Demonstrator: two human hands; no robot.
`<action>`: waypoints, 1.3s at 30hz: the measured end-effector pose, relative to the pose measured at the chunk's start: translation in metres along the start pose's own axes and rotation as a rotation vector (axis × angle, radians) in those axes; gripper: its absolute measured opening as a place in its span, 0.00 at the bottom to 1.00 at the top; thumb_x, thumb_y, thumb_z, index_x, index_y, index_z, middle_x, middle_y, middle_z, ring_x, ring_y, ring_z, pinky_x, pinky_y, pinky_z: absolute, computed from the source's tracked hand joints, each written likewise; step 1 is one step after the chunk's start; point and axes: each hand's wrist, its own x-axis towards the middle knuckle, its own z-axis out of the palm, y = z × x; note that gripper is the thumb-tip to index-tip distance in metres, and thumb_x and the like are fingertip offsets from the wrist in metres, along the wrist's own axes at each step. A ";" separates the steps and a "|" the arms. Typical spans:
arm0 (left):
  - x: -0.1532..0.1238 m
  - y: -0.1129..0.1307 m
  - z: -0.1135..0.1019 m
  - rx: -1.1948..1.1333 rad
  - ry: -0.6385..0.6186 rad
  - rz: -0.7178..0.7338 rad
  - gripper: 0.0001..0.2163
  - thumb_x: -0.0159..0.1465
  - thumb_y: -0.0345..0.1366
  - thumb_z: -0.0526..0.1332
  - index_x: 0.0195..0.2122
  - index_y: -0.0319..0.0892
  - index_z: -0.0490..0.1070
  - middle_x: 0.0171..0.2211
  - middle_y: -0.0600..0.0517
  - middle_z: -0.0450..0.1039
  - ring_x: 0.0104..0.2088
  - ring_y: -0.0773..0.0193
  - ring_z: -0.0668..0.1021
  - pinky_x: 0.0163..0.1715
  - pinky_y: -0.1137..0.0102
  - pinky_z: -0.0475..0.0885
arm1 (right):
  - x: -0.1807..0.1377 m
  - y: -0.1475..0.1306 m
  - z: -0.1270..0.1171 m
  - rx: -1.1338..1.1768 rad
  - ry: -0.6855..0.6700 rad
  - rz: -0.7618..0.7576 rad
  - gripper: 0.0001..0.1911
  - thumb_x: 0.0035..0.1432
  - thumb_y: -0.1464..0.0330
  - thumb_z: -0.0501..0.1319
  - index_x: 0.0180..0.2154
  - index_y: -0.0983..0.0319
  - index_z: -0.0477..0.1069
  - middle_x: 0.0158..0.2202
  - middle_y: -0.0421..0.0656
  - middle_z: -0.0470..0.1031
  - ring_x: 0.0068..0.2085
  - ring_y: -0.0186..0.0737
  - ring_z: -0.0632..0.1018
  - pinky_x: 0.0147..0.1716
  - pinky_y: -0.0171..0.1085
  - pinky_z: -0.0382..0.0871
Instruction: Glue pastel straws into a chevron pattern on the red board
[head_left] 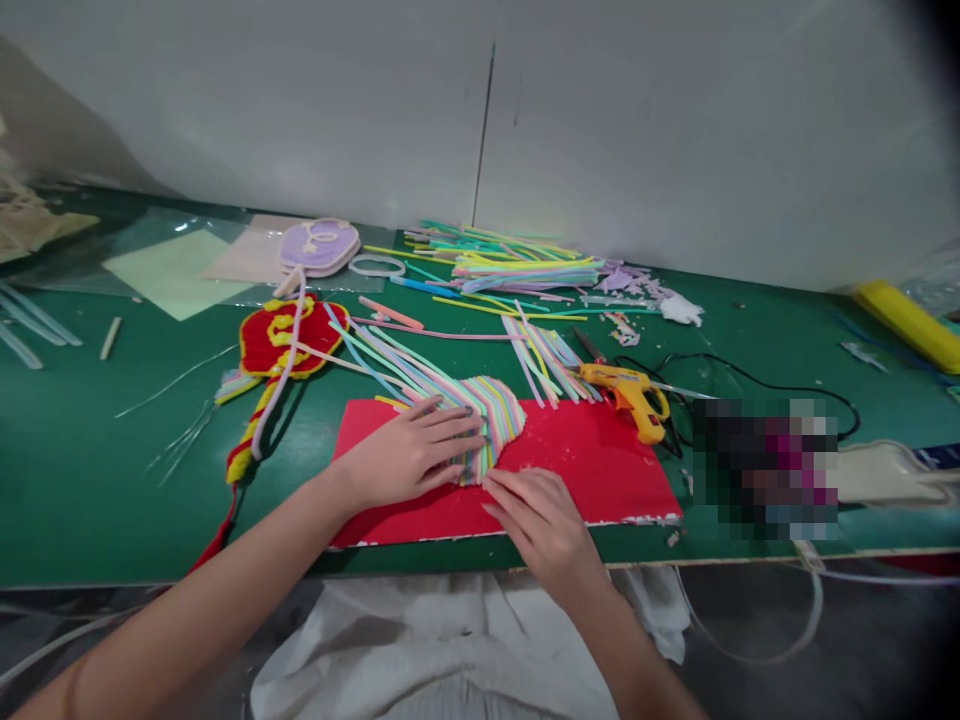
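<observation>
Pastel pipe cleaners laid side by side form a striped piece (501, 408) on a red board (600, 460). Their loose ends fan out to the upper left. My left hand (412, 450) lies flat across the piece with its fingers stretched out, hiding part of it. At the lower edge of the stripes, my right hand (544, 515) has its thumb and fingertips pinched together on the pipe cleaner ends. A yellow glue gun (626, 390) rests at the board's upper right edge, next to a bunch of cut pipe cleaners (544, 355).
A red and yellow fan-shaped piece (277, 345) lies left of the board, with a lilac one (321, 245) behind it. A pile of pipe cleaners (525, 270) lies near the wall. A black cord (757, 365) runs right, towards a blurred patch. A yellow block (907, 325) lies far right.
</observation>
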 end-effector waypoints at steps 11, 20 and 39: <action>0.001 0.001 0.000 -0.002 0.013 -0.005 0.17 0.69 0.37 0.52 0.58 0.44 0.66 0.59 0.48 0.67 0.61 0.58 0.66 0.64 0.56 0.51 | 0.005 -0.002 -0.005 -0.014 -0.021 -0.011 0.12 0.64 0.73 0.56 0.46 0.62 0.73 0.48 0.44 0.78 0.44 0.37 0.75 0.45 0.40 0.68; 0.000 0.002 0.001 -0.011 0.007 -0.020 0.17 0.69 0.37 0.52 0.58 0.45 0.66 0.59 0.48 0.67 0.61 0.57 0.66 0.63 0.55 0.51 | 0.003 -0.002 -0.004 -0.029 -0.035 -0.032 0.10 0.63 0.73 0.57 0.45 0.62 0.74 0.47 0.42 0.79 0.44 0.38 0.74 0.43 0.40 0.67; 0.001 0.001 0.000 -0.004 0.006 -0.009 0.17 0.69 0.37 0.51 0.57 0.46 0.66 0.59 0.48 0.68 0.61 0.58 0.66 0.63 0.55 0.52 | 0.003 -0.002 -0.004 0.026 0.011 -0.001 0.12 0.62 0.75 0.58 0.45 0.60 0.74 0.43 0.43 0.80 0.45 0.37 0.77 0.47 0.40 0.69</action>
